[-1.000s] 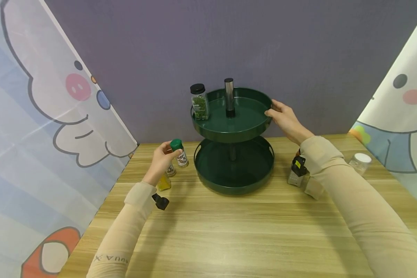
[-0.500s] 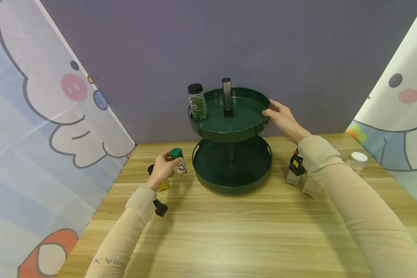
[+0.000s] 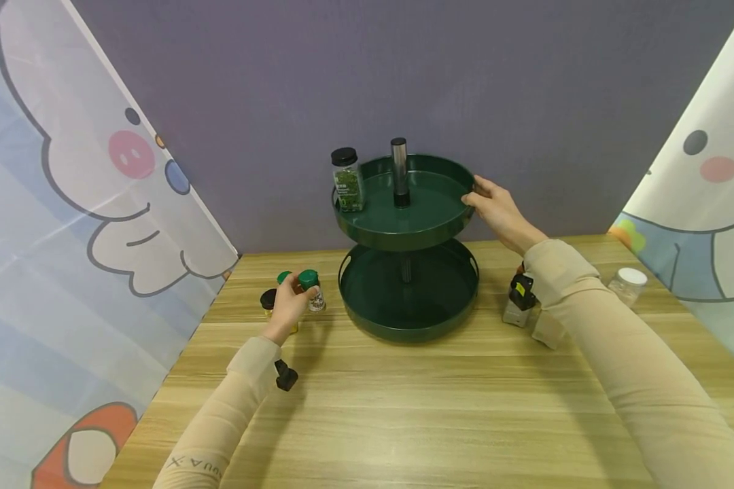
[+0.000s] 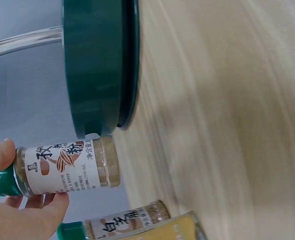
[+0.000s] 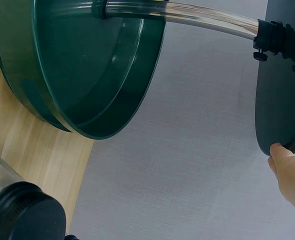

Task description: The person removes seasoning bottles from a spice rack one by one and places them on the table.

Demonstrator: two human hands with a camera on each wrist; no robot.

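My left hand (image 3: 289,307) pinches a spice jar (image 3: 316,301) near its green cap, just left of the two-tier turntable rack. In the left wrist view this jar (image 4: 62,167) shows a white label with dark characters and brown powder inside. A similar green-capped jar (image 4: 120,223) stands beside it, with a yellow-labelled container (image 4: 175,230) overlapping that one. My right hand (image 3: 497,212) grips the right rim of the rack's dark green upper tray (image 3: 397,238), thumb inside the rim. On that tray's left side stands a black-lidded jar of green herbs (image 3: 348,187).
The lower tray (image 3: 411,333) sits on the wooden table (image 3: 404,414). A black-capped jar (image 3: 268,299) is left of my left hand. Under my right forearm are a jar with a black top (image 3: 516,314) and a white-lidded jar (image 3: 628,286). A grey wall (image 3: 281,122) stands behind.
My left hand has brought the green-capped jar lower and slightly towards me. A second green cap now shows behind that hand. My right hand keeps its hold on the upper tray.
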